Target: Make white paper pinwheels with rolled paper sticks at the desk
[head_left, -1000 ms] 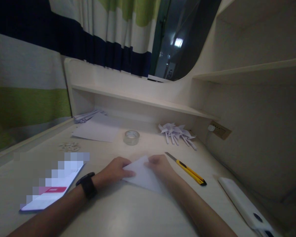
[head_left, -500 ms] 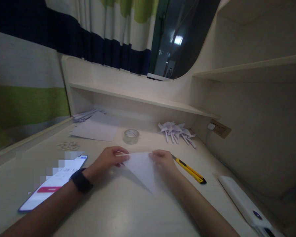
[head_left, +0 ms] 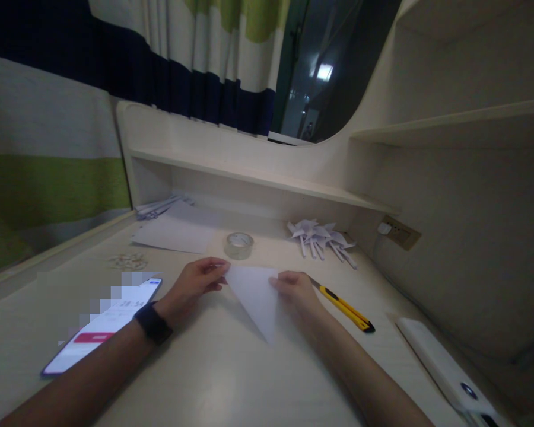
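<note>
A white sheet of paper [head_left: 256, 296], folded into a triangle, is held up between my two hands over the desk, one point hanging down. My left hand [head_left: 201, 279] pinches its upper left corner between thumb and fingers; a dark watch band sits on that wrist. At the upper right corner, my right hand [head_left: 296, 289] grips the paper with thumb and fingertips. Just right of that hand lies a yellow utility knife [head_left: 346, 308]. A roll of clear tape [head_left: 239, 245] stands behind the paper.
Several paper pinwheels [head_left: 318, 234] lie at the back right. White sheets [head_left: 178, 228] and rolled paper sticks [head_left: 160, 207] are at the back left. A lit phone [head_left: 111, 332] lies left, near small pale pieces [head_left: 128, 261]. A white device [head_left: 445, 362] sits at the right.
The paper's top edge, narrow at the left before, now faces me flatter. My left hand has shifted slightly up and its fingers have closed nearer the corner. The whole view has moved slightly.
</note>
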The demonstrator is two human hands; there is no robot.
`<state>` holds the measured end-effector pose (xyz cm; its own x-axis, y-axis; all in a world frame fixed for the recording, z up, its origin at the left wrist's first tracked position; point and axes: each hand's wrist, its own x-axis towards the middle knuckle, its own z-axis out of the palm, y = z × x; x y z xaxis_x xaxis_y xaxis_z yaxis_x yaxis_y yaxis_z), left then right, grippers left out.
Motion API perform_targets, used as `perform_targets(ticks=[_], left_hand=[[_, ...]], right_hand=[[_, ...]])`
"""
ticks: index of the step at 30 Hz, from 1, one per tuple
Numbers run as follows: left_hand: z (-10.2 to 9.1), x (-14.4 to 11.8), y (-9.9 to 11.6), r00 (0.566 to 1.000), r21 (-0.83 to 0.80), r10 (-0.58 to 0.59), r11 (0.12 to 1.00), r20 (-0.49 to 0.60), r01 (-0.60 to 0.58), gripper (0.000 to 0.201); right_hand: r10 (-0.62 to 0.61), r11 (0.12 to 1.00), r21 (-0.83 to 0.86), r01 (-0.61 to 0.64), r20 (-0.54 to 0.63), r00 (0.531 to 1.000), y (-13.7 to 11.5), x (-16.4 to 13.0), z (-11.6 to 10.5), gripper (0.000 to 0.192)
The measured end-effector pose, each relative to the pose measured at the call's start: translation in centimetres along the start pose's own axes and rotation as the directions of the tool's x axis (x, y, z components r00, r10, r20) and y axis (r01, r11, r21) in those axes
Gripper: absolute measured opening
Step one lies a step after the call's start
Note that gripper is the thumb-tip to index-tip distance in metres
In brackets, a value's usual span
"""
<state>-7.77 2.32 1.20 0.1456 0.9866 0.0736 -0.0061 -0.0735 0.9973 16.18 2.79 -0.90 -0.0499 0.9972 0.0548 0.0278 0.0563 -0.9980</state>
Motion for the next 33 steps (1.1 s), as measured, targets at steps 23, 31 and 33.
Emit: perform_targets(ticks=[23,31,33], left_hand=[[1.5,-0.5,-2.6,0.908,-0.317,-0.020,0.934,0.419,0.167,0.065],[1.9,-0.7,-2.3,0.912,-0.363,-0.068,0.903,0.405,0.229,0.055],[1.7,-0.7,-2.4,0.907,-0.368,-0.095,0.893,0.410,0.260,0.049]], right_hand=[[-0.737,0.331,-0.681,0.653,0.246,0.630,-1.1,-4.3,2.6,0.015],[-0.276,0.886,-0.415,0.207,-0.112,0.955,-2.2,-3.8,3.4,0.011],[-0.212,0.922,-0.349,0.170,-0.086,0.974,-2.0,-3.6,3.5,0.012]])
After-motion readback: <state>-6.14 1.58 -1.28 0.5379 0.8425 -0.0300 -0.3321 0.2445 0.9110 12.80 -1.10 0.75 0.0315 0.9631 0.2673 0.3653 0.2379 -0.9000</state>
